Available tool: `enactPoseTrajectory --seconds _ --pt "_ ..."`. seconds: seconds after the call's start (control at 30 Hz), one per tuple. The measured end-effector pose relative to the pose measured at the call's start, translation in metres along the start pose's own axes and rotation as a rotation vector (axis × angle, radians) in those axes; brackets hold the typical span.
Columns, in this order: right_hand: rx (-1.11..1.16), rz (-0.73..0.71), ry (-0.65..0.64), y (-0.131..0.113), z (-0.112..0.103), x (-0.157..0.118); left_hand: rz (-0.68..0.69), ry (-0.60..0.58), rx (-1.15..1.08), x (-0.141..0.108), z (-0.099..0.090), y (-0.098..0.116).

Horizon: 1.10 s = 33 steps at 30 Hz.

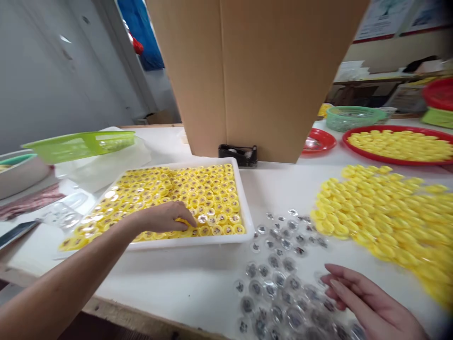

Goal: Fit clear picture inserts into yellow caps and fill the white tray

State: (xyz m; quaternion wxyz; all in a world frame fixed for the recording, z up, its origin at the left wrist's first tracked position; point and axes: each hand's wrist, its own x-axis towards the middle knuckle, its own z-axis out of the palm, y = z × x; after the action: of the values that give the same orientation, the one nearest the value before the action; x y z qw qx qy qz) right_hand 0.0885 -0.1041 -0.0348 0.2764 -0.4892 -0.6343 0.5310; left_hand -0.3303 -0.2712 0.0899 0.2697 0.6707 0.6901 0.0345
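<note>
**Left hand [164, 218] on a white plastic tray [245, 219] of yellow round caps [212, 203], right hand [371, 302] beside clear plastic domes [279, 283]**

A long white table [212, 269] carries everything. A tall brown cardboard box [255, 80] stands at its back edge and splits the view. To the right of the box sits a wide red round tray [396, 162] heaped with more yellow caps, and behind that a teal-green plastic basket [354, 118]. A small red plate [318, 140] lies just beside the box, and a black tape dispenser [237, 155] sits against the box's foot. Off to the left, a lime-green plastic basket [79, 146] rests on a sheet of white plastic film [116, 163].

The rectangular tray is packed with caps in close rows. A broad loose spread of yellow caps [385, 222] covers the table on the right. Between that spread and the tray, the domes with dark centres lie scattered on the bare tabletop.

The left hand reaches into the tray's front edge, its fingers curved down onto the caps; whether it grips one cannot be told. The right hand lies open and relaxed, its fingertips [327, 279] just beside the domes.
</note>
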Motion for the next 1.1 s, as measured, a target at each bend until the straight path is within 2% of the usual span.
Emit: enactPoseTrajectory --seconds 0.07,0.13,0.23,0.3,0.37,0.47,0.53,0.6,0.7,0.8,0.97,1.1 --pt "-0.103 -0.045 0.03 -0.008 -0.007 0.003 -0.024 0.056 0.052 0.001 0.002 0.004" --pt "-0.281 -0.148 0.09 -0.014 -0.014 0.009 -0.019 0.179 0.106 0.005 0.006 0.015" --pt "-0.585 -0.308 0.1 -0.02 -0.015 0.025 0.099 0.347 0.103 0.015 0.021 0.056" --pt "-0.672 -0.339 0.058 -0.024 -0.005 0.037 0.227 0.324 0.015 0.025 0.039 0.095" --pt "-0.738 -0.351 0.003 -0.028 0.012 0.047 0.34 0.221 -0.067 0.039 0.061 0.131" --pt "-0.838 -0.365 -0.049 -0.033 0.036 0.054 0.426 0.113 -0.092 0.066 0.093 0.165" --pt "-0.889 -0.376 -0.068 -0.034 0.044 0.054 0.42 0.118 -0.116 0.085 0.105 0.173" --pt "-0.925 -0.384 -0.083 -0.032 0.043 0.049 0.378 0.161 -0.153 0.105 0.107 0.177" --pt "-0.951 -0.407 -0.098 -0.028 0.033 0.035 0.237 0.254 -0.174 0.142 0.101 0.183" --pt "-0.932 -0.45 -0.084 -0.023 0.023 0.018 0.125 0.33 -0.151 0.191 0.095 0.194" --pt "-0.757 -0.547 0.035 -0.008 0.006 0.007 0.04 0.364 -0.08 0.272 0.094 0.204" --pt "-0.556 -0.583 0.193 0.005 -0.008 0.012 0.038 0.297 -0.034 0.313 0.094 0.201"
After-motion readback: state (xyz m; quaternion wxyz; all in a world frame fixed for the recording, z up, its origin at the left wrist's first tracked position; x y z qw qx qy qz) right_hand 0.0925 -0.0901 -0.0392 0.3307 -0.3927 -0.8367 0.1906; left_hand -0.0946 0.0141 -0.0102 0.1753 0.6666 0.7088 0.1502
